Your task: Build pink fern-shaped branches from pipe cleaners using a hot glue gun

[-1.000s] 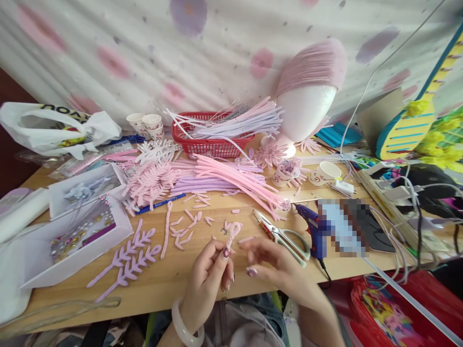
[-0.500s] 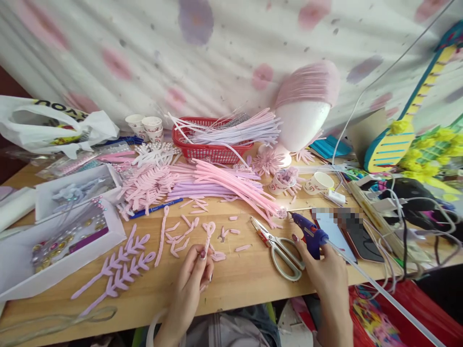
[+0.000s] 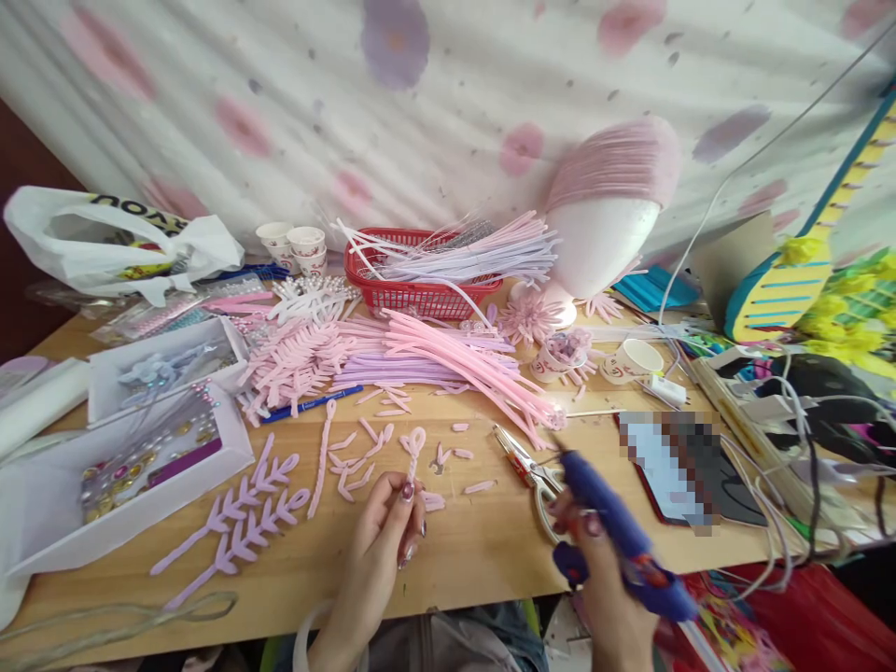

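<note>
A twisted pink pipe cleaner with a small loop at its top stands upright in the pinched fingers of my left hand. My right hand grips a blue glue gun, its nozzle pointing up and left; both are a little blurred. Beneath the glue gun lies a pair of scissors with pale handles, partly covered. Short pink pipe cleaner pieces are scattered past my left hand. Two lilac leaf-shaped sprigs lie to its left.
Bundles of pink pipe cleaners lie before a red basket. A white foam head stands behind. White boxes with beads are at left; paper cups, phones and cables are at right.
My right hand has lifted the glue gun off the table area by the phones and turned it, bringing it closer to me. My left hand still holds the pink pipe cleaner; the view shifted slightly.
</note>
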Tool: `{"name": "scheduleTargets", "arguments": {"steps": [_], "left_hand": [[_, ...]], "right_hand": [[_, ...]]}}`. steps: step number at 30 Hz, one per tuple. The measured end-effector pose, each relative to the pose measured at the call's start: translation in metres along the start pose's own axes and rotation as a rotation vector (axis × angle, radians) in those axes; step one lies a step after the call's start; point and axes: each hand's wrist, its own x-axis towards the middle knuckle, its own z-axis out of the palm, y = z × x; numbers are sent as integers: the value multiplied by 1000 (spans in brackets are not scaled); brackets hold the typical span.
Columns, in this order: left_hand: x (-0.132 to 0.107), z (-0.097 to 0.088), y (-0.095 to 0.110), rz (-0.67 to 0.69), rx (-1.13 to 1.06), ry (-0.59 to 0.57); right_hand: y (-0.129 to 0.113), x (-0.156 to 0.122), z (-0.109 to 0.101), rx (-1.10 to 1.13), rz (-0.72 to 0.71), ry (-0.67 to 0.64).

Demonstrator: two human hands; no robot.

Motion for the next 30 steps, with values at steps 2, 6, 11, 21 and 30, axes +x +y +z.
{"name": "scheduleTargets", "arguments": {"steps": [2, 6, 11, 21, 30], "left_hand": [[-2, 0, 0, 6, -12, 5], [-5, -1, 2, 32, -21, 26], [-5, -2, 6, 41, 12, 47], [-8, 2, 8, 99, 166, 33], [-9, 1, 7, 91, 160, 24]], "right_hand": [[-9, -4, 15, 25, -118, -173], [-22, -5, 32, 34, -373, -443], [-27, -2, 38, 7, -457, -482], [-23, -3, 38, -22, -455, -502], [-19, -4, 37, -3, -449, -493]]}}
